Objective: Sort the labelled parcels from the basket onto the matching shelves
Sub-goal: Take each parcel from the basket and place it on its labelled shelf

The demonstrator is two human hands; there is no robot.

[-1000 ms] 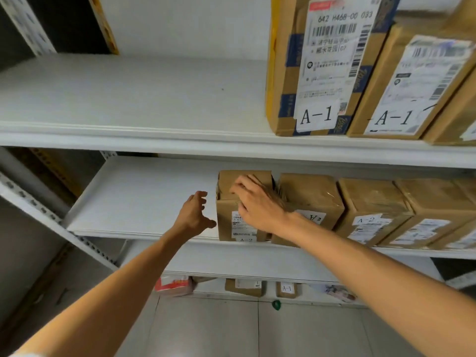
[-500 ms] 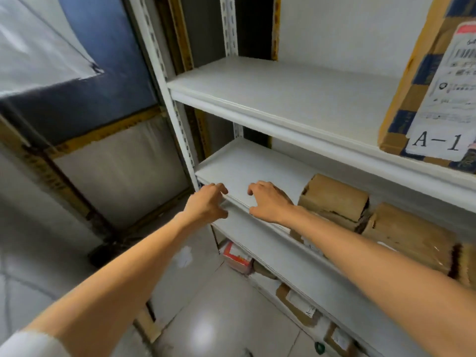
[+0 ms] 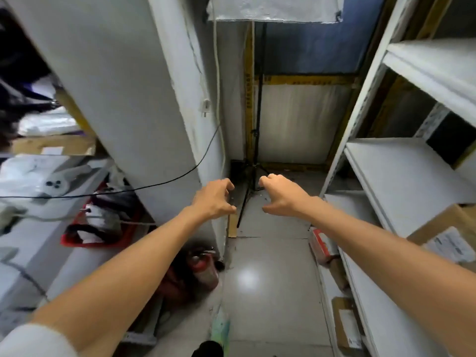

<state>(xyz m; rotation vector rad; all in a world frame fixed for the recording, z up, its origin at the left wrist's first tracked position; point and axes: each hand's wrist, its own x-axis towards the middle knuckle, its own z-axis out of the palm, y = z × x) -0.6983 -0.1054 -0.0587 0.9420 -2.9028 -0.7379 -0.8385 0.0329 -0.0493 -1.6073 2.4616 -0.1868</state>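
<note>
A pillar [image 3: 116, 99] stands on the left and the shelves [image 3: 401, 181] on the right, with the floor [image 3: 270, 292] between them. A basket [image 3: 85, 244] sits left of the pillar, and a fire extinguisher [image 3: 203, 269] stands at the pillar's foot. A tripod [image 3: 253, 176] stands at the far end. A parcel [image 3: 448, 238] lies on a right-hand shelf, with other parcels [image 3: 345, 323] lower down.

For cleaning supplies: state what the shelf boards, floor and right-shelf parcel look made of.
Shelf boards: white, matte, painted metal or board, unclear which. Floor: grey glossy tile; it shows glare and joint lines. Parcel: matte brown cardboard with a white paper label.
</note>
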